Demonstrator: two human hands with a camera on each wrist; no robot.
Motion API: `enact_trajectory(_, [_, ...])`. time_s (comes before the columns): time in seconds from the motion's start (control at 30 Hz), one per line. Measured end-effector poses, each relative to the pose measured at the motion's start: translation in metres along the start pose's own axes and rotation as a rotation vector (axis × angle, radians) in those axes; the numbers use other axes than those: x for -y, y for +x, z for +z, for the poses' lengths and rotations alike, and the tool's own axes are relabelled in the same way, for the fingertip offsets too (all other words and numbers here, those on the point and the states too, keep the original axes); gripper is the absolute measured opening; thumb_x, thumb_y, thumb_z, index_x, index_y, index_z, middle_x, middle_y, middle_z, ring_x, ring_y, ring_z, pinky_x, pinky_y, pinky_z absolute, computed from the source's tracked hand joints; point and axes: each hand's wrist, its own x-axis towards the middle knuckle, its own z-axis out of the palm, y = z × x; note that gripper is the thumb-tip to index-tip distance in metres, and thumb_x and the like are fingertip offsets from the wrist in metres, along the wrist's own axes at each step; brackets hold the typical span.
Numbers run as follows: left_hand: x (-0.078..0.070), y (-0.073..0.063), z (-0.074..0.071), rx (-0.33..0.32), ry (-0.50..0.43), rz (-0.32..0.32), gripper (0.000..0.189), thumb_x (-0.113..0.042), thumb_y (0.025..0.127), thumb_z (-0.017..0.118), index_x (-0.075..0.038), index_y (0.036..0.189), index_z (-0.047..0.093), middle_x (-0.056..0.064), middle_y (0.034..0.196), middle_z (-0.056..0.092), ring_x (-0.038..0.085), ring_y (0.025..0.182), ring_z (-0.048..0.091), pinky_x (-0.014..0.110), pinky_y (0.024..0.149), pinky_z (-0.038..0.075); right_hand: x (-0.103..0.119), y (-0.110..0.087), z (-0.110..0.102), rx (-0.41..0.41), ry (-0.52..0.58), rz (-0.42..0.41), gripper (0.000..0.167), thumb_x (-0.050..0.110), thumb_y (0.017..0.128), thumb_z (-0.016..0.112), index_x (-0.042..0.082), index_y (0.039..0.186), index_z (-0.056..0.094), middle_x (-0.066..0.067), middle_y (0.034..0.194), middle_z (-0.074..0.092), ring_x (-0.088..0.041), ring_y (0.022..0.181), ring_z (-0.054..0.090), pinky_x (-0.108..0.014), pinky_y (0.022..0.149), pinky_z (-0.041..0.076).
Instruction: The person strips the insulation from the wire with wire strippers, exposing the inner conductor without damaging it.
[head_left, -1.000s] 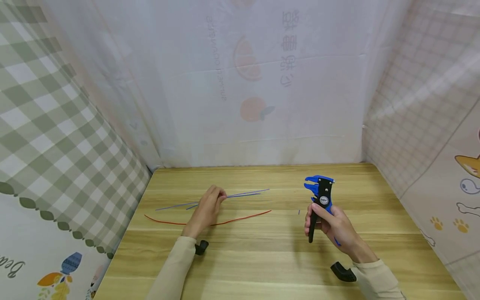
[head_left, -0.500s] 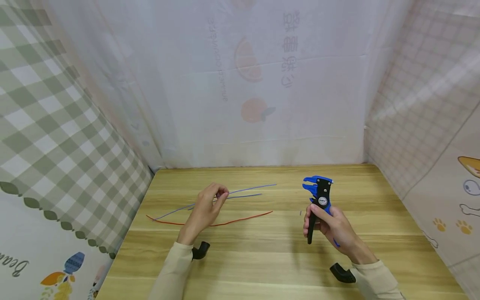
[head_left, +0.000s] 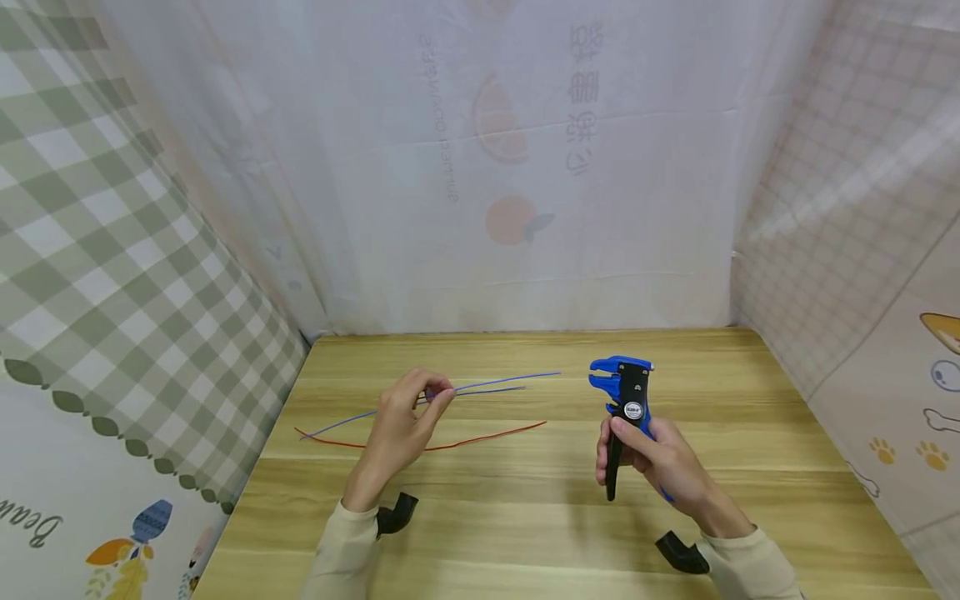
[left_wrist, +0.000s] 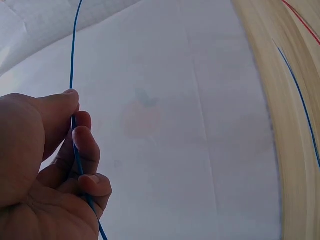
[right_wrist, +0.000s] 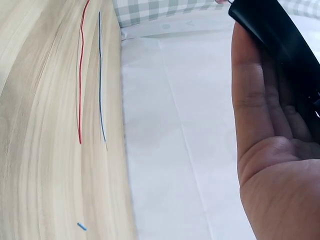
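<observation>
My left hand (head_left: pixel 403 425) pinches a thin blue wire (left_wrist: pixel 73 55) between thumb and fingertips, raised over the table. The wire's lower length runs across the curled fingers in the left wrist view. Beneath it, a second blue wire (right_wrist: pixel 100 75) lies on the wood, with a short bare tip at its near end. A red wire (head_left: pixel 487 438) curves along the table closer to me, partly hidden by the left hand. On the right, my right hand (head_left: pixel 667 462) grips a blue and black wire stripper (head_left: pixel 633 387) by its handles, its head pointing up and its open jaws facing left.
A small blue scrap of insulation (right_wrist: pixel 82 226) lies on the wooden table (head_left: pixel 525 517). Black curved pieces (head_left: pixel 397 514) sit by both wrists. A white printed curtain (head_left: pixel 637 250) closes the back, with a checked cloth (head_left: pixel 187 292) at the left.
My left hand has lifted one blue wire off the other and drawn slightly toward me; the wire's right end reaches farther right. The right hand and stripper have shifted a little left.
</observation>
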Motion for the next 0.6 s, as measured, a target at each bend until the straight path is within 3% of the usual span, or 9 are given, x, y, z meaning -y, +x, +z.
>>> enact_trajectory(0.3, [-0.02,0.005,-0.016,-0.044,0.035,0.054,0.011,0.003,0.1,0.082,-0.007,0.104,0.077,0.004,0.098,0.076,0.013,0.085,0.07,0.027,0.075,0.062,0.011,0.001,0.016,0.012,-0.037,-0.045,0.036,0.001,0.121,0.027,-0.008,0.114,0.061,0.001,0.101,0.078,-0.017,0.088,0.082,-0.043,0.082,0.071])
enact_trajectory(0.47, [-0.027,0.007,-0.019,-0.055,0.038,0.077,0.012,0.004,0.099,0.083,-0.006,0.103,0.078,0.004,0.097,0.076,0.014,0.085,0.071,0.031,0.074,0.064,0.014,0.003,0.02,0.056,-0.011,-0.092,0.036,-0.002,0.12,0.024,-0.011,0.115,0.059,-0.001,0.102,0.076,-0.018,0.089,0.081,-0.043,0.083,0.071])
enact_trajectory(0.6, [-0.028,0.007,-0.018,-0.06,0.031,0.097,0.014,0.006,0.097,0.083,-0.005,0.102,0.077,0.004,0.096,0.076,0.014,0.084,0.071,0.03,0.073,0.064,0.012,0.003,0.023,0.035,-0.019,-0.066,0.035,0.0,0.121,0.026,-0.008,0.115,0.06,0.001,0.102,0.077,-0.016,0.089,0.081,-0.042,0.083,0.071])
